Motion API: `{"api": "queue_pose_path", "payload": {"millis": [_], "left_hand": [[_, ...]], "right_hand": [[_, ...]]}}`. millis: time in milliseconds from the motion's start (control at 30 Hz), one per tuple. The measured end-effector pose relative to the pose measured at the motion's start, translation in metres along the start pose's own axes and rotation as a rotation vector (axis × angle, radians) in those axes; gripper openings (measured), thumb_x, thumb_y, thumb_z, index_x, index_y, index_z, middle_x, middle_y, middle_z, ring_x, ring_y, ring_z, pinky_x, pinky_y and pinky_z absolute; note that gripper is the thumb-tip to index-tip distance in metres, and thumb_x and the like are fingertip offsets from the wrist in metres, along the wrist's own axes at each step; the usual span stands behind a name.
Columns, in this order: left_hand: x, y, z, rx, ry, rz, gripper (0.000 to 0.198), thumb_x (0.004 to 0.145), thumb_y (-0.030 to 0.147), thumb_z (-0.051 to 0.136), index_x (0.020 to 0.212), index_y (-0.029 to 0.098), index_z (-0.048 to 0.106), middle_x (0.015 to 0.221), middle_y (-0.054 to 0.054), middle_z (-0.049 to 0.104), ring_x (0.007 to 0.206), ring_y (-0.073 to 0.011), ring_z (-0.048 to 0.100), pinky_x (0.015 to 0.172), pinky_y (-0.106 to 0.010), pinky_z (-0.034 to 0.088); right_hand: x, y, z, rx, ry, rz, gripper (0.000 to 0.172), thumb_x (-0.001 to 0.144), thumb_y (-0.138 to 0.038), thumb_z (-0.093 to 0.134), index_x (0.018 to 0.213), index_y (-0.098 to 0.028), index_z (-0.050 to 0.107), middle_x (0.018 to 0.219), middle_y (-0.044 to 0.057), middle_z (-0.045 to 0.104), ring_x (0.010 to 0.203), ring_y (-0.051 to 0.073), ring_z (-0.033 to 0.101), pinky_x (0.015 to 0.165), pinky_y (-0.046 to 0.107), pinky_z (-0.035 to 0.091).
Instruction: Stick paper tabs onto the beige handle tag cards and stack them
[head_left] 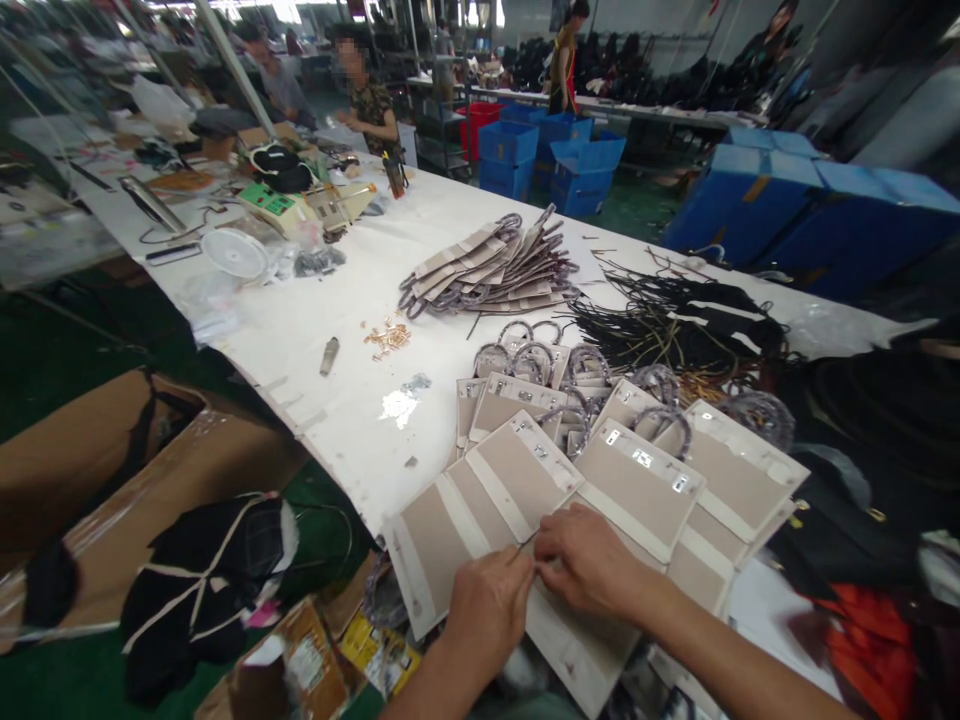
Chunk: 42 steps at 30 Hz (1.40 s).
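Both my hands meet at the near edge of a beige bag panel (480, 500) with white strips, lying on the white table (315, 330). My left hand (487, 610) is closed in a pinch at the panel's lower edge. Fingers of my right hand (589, 560) are curled and press on the same spot, touching the left hand. What the fingertips pinch is too small to make out. More beige panels with metal fittings and ring handles (645, 480) overlap to the right and behind.
A second pile of panels (487, 270) lies mid-table, black cords (675, 320) to its right, small brass parts (388, 338) and a metal tool (328, 355) to the left. Cardboard boxes (112, 470) sit on the floor left. Blue crates (555, 150) and people stand far back.
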<state>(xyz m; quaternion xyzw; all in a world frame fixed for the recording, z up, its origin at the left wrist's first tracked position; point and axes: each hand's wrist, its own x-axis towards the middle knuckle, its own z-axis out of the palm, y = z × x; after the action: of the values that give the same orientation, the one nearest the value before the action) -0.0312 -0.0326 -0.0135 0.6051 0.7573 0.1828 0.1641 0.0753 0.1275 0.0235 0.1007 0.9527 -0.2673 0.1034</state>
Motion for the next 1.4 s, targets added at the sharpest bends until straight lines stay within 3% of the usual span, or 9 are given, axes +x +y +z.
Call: {"api": "queue_pose_path", "payload": {"millis": [100,233,333,433,733,933,1133,1267,1400], "left_hand": [[0.0,-0.004,0.002,0.003,0.044,0.045,0.025,0.1,0.018,0.044,0.081,0.022,0.06,0.078,-0.004,0.068,0.073,-0.0202,0.066,0.064,-0.033,0.037],[-0.005,-0.002,0.014,-0.169,0.074,0.092,0.024,0.101,0.019,0.046,0.085,0.022,0.064,0.079,-0.003,0.068,0.075,-0.0191,0.065,0.067,-0.032,0.039],[-0.007,-0.003,0.026,-0.426,0.121,-0.117,0.017,0.098,0.024,0.057,0.083,0.022,0.067,0.077,-0.001,0.067,0.074,-0.0168,0.064,0.068,-0.028,0.041],[-0.006,-0.011,0.035,-0.598,0.153,-0.32,0.015,0.088,0.021,0.069,0.073,0.02,0.065,0.073,0.001,0.06,0.07,-0.0152,0.06,0.065,-0.026,0.039],[-0.007,-0.03,0.047,-0.765,0.166,-0.497,0.011,0.08,0.019,0.064,0.07,0.019,0.059,0.079,0.0,0.058,0.076,-0.0175,0.058,0.071,-0.028,0.04],[-0.009,-0.027,0.049,-0.866,0.132,-0.599,0.015,0.08,0.028,0.063,0.069,0.019,0.06,0.071,0.001,0.058,0.071,-0.018,0.057,0.068,-0.028,0.04],[-0.01,-0.022,0.025,-0.942,0.185,-0.727,0.03,0.076,0.042,0.069,0.061,0.019,0.057,0.057,0.006,0.049,0.058,-0.0134,0.045,0.058,-0.026,0.034],[-0.011,-0.021,0.017,-0.997,0.271,-0.766,0.04,0.074,0.051,0.072,0.058,0.02,0.054,0.054,0.007,0.045,0.055,-0.0116,0.04,0.055,-0.025,0.031],[-0.007,-0.017,0.018,-1.148,0.325,-0.778,0.05,0.072,0.062,0.074,0.059,0.02,0.05,0.055,0.008,0.045,0.053,-0.0103,0.039,0.053,-0.023,0.031]], "right_hand": [[0.012,0.018,0.004,0.044,0.07,0.075,0.015,0.08,-0.02,0.057,0.069,-0.022,0.067,0.079,0.001,0.07,0.079,0.017,0.062,0.079,0.03,0.037],[0.034,0.054,0.003,0.251,0.224,0.311,0.023,0.085,-0.029,0.053,0.067,-0.021,0.066,0.074,0.001,0.067,0.071,0.017,0.059,0.068,0.028,0.039],[0.054,0.08,-0.001,0.414,0.308,0.361,0.031,0.09,-0.041,0.052,0.073,-0.021,0.069,0.076,0.001,0.068,0.074,0.019,0.061,0.069,0.027,0.041],[0.075,0.098,-0.002,0.281,0.319,0.436,0.029,0.091,-0.04,0.053,0.081,-0.022,0.073,0.086,0.002,0.071,0.082,0.019,0.063,0.071,0.027,0.04],[0.099,0.096,0.017,-0.06,0.265,0.622,0.021,0.09,-0.043,0.06,0.085,-0.024,0.069,0.096,0.002,0.072,0.084,0.02,0.063,0.062,0.028,0.027],[0.1,0.104,0.02,0.061,0.369,0.771,0.037,0.081,-0.052,0.069,0.105,-0.025,0.064,0.101,0.002,0.071,0.086,0.022,0.065,0.065,0.028,0.034],[0.093,0.11,0.01,0.222,0.467,0.67,0.022,0.091,-0.041,0.055,0.09,-0.025,0.07,0.09,0.002,0.071,0.086,0.022,0.064,0.073,0.031,0.042],[0.059,0.076,0.006,0.441,0.583,0.468,0.031,0.088,-0.045,0.061,0.106,-0.022,0.071,0.108,0.005,0.07,0.091,0.021,0.063,0.084,0.032,0.046],[0.015,0.018,0.025,0.939,0.243,0.214,0.037,0.08,-0.049,0.073,0.103,-0.02,0.073,0.084,0.0,0.068,0.072,0.017,0.057,0.068,0.027,0.043]]}}
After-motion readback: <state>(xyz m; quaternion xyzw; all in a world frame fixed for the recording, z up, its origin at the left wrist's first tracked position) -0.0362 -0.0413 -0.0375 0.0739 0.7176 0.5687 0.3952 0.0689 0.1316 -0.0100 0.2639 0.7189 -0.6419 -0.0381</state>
